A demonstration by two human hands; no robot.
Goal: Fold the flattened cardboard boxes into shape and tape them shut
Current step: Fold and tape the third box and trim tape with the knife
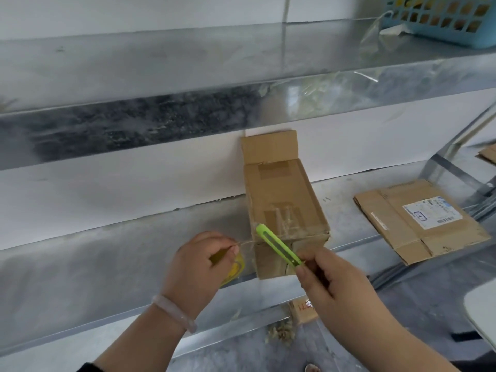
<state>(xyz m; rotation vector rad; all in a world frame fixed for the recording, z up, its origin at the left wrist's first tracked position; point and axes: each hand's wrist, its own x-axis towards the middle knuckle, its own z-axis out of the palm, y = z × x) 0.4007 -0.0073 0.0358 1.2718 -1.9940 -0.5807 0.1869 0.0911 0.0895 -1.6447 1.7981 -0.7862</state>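
Note:
A folded-up brown cardboard box (284,200) stands on the metal shelf (120,253), its far flap upright against the wall. Clear tape runs over its near top edge. My left hand (198,267) grips a yellow-cored tape roll (233,267) just left of the box and pinches the taut strip of clear tape stretched to the box corner. My right hand (335,285) holds a green utility knife (277,244), whose tip lies at the tape by the box's near left corner. A flattened cardboard box (418,218) with a white label lies on the shelf to the right.
An upper metal shelf (188,76) overhangs the work area, carrying a blue plastic basket (440,20) and clear plastic film (375,41) at the far right. Another flat cardboard piece (488,154) lies at the right edge. A small carton (303,310) and scraps lie on the floor below.

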